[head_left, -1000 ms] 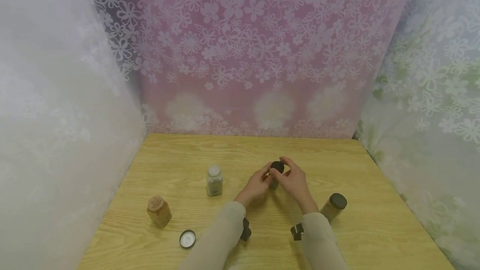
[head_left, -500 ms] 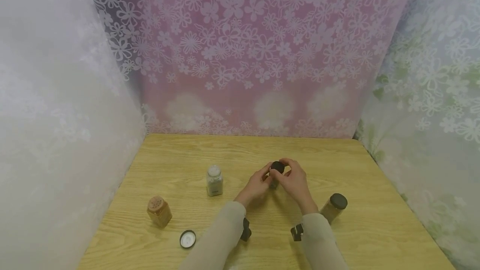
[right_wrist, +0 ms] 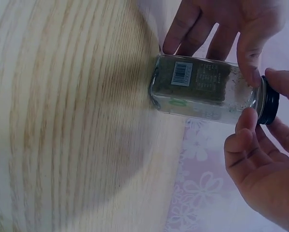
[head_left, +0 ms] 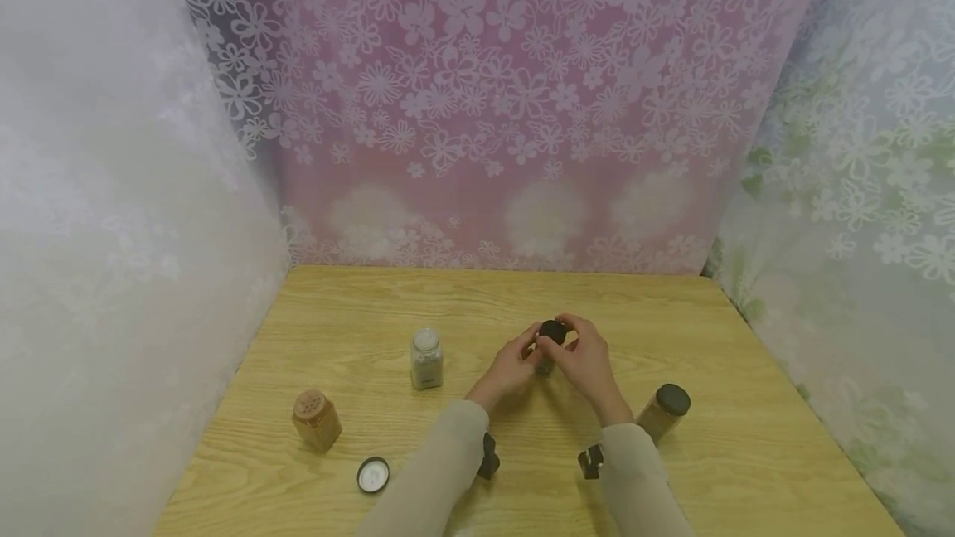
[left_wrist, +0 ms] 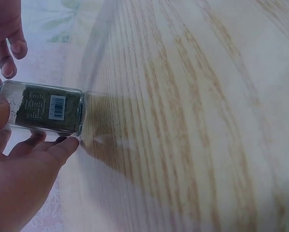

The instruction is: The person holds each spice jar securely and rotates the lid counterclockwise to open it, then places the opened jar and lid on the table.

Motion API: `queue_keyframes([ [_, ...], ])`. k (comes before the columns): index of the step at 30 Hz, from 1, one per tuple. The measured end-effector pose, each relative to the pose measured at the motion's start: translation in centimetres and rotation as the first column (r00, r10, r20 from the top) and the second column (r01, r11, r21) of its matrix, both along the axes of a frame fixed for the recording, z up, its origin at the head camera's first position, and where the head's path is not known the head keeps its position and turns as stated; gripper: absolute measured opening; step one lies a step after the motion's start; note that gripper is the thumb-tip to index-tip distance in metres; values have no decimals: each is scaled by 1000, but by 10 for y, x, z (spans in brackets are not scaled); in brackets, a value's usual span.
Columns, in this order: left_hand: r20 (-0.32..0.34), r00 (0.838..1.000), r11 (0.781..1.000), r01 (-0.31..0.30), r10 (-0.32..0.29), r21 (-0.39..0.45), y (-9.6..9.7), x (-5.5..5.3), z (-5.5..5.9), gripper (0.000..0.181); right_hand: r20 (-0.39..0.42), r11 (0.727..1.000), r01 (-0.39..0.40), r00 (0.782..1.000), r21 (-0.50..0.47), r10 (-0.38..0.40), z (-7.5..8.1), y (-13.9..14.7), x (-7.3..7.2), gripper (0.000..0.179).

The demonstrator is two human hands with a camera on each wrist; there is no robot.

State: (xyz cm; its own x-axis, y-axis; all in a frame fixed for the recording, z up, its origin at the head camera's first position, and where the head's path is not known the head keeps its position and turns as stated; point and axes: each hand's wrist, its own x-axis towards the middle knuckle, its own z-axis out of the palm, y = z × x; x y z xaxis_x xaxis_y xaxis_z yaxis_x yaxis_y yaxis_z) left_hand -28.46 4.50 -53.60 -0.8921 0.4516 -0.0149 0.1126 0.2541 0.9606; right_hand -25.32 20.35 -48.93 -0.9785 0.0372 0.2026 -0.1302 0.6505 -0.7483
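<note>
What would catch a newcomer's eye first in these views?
Most likely the hands right of centre over the table: the left hand holds a glass jar while the right hand grips its black cap. Next, perhaps, the pink flowered backdrop beyond the table, then the loose lid, underside up at near left.

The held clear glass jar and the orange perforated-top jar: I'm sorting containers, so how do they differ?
The held clear glass jar wears a black lid; the orange perforated-top jar shows its holes uncovered. The glass jar's contents look dark greenish; the orange jar looks orange-brown. The left hand and right hand hold the glass jar; the orange jar stands untouched. Both are upright.
</note>
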Motion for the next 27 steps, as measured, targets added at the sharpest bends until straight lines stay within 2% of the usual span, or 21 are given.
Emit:
queue_keyframes([
  [7, -22, 1000, 1000, 1, -1, -1, 0, -1, 2, 57, 14, 1000, -10, 1000, -11, 10, 2, -1, -1, 67],
  [14, -2, 1000, 1000, -5, 5, 25, 1, -1, 2, 56, -3, 1000, -11, 1000, 13, 11, 5, -1, 0, 50],
  [21, 9, 1000, 1000, -13, 13, 12, 0, 1, 3, 56, -2, 999, 3, 1000, 41, -3, 7, -3, 0, 60],
  [27, 13, 1000, 1000, -13, 13, 10, 0, 0, 2, 56, -1, 999, -8, 1000, 53, 8, 6, -3, 0, 54],
])
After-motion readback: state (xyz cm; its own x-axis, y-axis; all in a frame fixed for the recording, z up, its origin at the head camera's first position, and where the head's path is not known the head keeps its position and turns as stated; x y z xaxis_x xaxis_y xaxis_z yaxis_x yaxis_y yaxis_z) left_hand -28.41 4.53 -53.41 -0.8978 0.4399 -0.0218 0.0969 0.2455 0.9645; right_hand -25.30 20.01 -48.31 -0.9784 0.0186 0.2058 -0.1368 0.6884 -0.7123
